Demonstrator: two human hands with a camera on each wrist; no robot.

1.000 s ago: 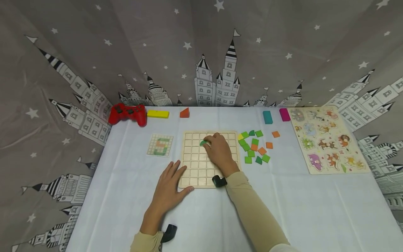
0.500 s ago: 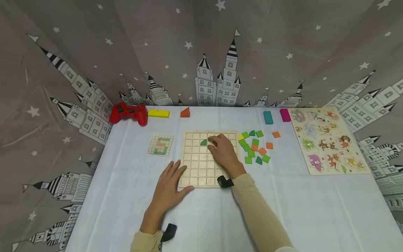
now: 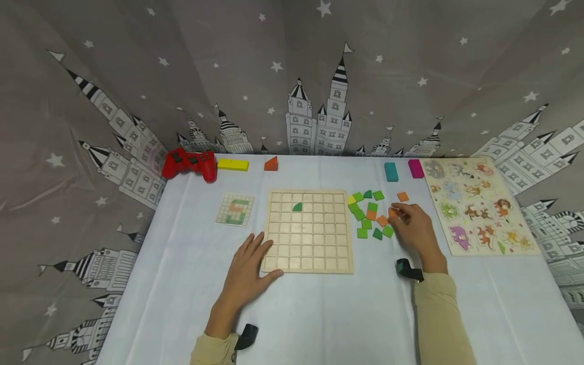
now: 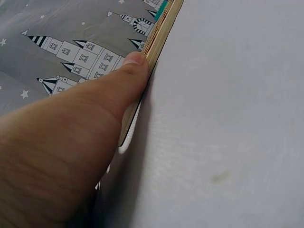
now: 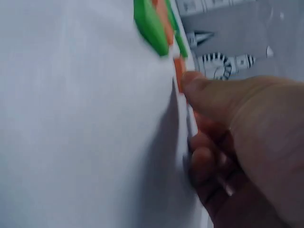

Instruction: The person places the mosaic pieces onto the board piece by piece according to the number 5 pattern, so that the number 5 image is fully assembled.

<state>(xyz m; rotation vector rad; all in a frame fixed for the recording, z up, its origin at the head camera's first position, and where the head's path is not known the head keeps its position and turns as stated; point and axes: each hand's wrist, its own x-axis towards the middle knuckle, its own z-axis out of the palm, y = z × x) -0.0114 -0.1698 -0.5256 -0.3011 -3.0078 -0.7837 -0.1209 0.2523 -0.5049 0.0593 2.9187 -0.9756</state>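
Observation:
A wooden grid board [image 3: 301, 238] lies on the white table, with one dark green quarter-round tile [image 3: 297, 207] in a cell of its second row. At the board's lower left corner rests my left hand [image 3: 245, 274], fingers spread, its thumb [image 4: 135, 59] against the board's edge in the left wrist view. My right hand [image 3: 417, 233] is to the right of the loose tiles and pinches an orange square tile [image 5: 178, 71] between thumb and fingers. Several green square tiles [image 3: 360, 215], a dark green tile [image 3: 377, 233] and another orange tile [image 3: 403, 196] lie around it.
A pattern card [image 3: 234, 209] lies left of the board. Along the back edge are a red game controller [image 3: 190, 164], a yellow block [image 3: 233, 165], an orange block [image 3: 271, 163], a teal block [image 3: 391, 172] and a magenta block [image 3: 415, 168]. An animal puzzle board [image 3: 479, 208] lies at right.
My right hand let go of the dark green quarter-round tile on the board, moved right to the loose tiles and took hold of an orange one. The left hand stayed in place.

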